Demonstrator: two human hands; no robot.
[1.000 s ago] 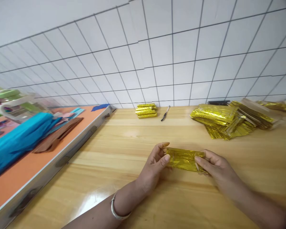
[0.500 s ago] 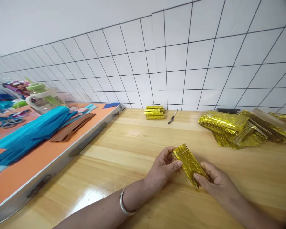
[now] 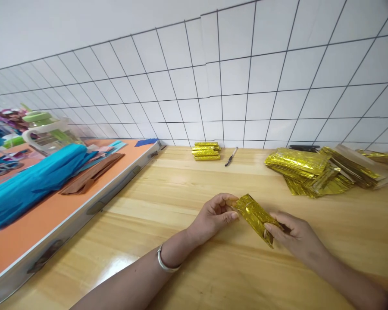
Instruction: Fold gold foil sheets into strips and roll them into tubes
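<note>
A folded strip of shiny gold foil is held tilted above the wooden table. My right hand grips its lower right part, thumb on top and fingers behind. At the strip's upper left end is my left hand, wearing a silver bangle. Its thumb and fingers are curled but apart, with the fingertips close to the foil's corner; whether they touch it is hard to tell. Small gold foil rolls lie stacked by the wall, and a larger pile of flat gold foil pieces rests at the right.
A pen lies near the tiled wall. To the left, an orange-topped table bears blue folded material, a brown strip, a green-lidded jug and scissors. A dark object sits behind the foil pile.
My left thumb has come off the foil strip, and my left hand has drawn slightly leftward. The right hand keeps its grip. The view has shifted a little to the right.
</note>
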